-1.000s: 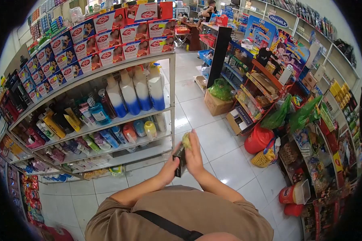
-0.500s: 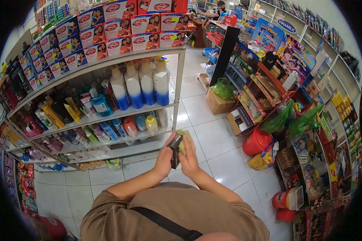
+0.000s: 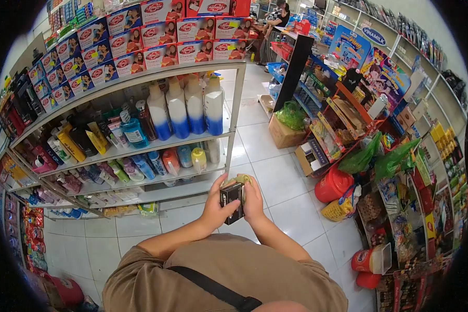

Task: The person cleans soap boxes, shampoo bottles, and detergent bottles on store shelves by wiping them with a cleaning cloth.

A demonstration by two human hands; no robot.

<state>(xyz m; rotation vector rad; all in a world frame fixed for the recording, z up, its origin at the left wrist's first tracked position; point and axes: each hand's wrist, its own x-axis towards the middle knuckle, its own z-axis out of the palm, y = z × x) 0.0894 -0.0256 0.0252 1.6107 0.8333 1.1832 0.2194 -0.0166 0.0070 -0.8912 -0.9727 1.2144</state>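
Observation:
In front of my belly, both hands are around a small black box with pale lettering. My left hand grips it from the left, its thumb lying across the printed face. On the other side, my right hand is closed around a crumpled yellow-green cloth and presses against the box's right side. Part of the cloth shows behind the top of the box; the rest is hidden by the fingers.
To the left stands a metal shelf rack with bottles, tubes and stacked red soap boxes. White floor tiles run along the aisle. Right are a red bucket, a carton and packed shelves. Another person stands far back.
The black box has turned so its lettered face shows more, and my left thumb now lies over it. My right hand has turned slightly. The person at the back now stands more upright.

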